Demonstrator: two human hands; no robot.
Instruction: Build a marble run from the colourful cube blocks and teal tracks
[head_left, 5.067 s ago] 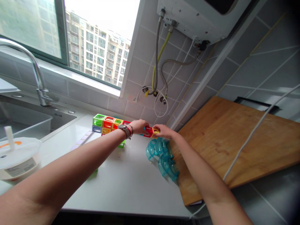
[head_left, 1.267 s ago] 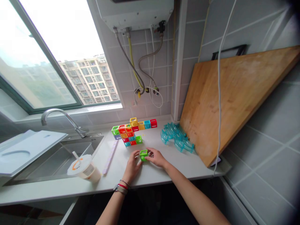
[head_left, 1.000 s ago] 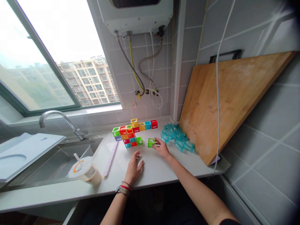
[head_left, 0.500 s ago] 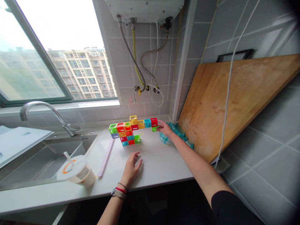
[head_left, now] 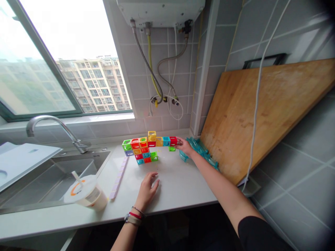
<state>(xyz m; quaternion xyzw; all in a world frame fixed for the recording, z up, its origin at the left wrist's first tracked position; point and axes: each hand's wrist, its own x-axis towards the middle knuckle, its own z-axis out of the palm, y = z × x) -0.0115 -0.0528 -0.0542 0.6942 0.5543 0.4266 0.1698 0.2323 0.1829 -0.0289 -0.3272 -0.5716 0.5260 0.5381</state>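
A structure of coloured see-through cube blocks (head_left: 144,150) stands on the counter, with a row of blocks reaching out to the right. At that row's far end is a red block (head_left: 173,141), and my right hand (head_left: 185,147) has its fingertips closed at the block's right side. Just below it sits a green block (head_left: 172,149), partly hidden by the fingers. A yellow block (head_left: 152,136) tops the structure. My left hand (head_left: 148,187) rests on the counter in front of the blocks, holding nothing, its thumb and fingers apart.
Clear teal plastic pieces (head_left: 200,150) lie beside my right forearm. Leftward are a pale purple strip (head_left: 119,179), a lidded cup with a straw (head_left: 87,193) and a sink (head_left: 101,162) with a faucet (head_left: 65,129). A wooden board (head_left: 261,111) leans at right.
The right-hand section of the row, with the yellow top block, has shifted slightly to the right. My right hand stays at its end. My left hand has barely moved; the view tilts slightly.
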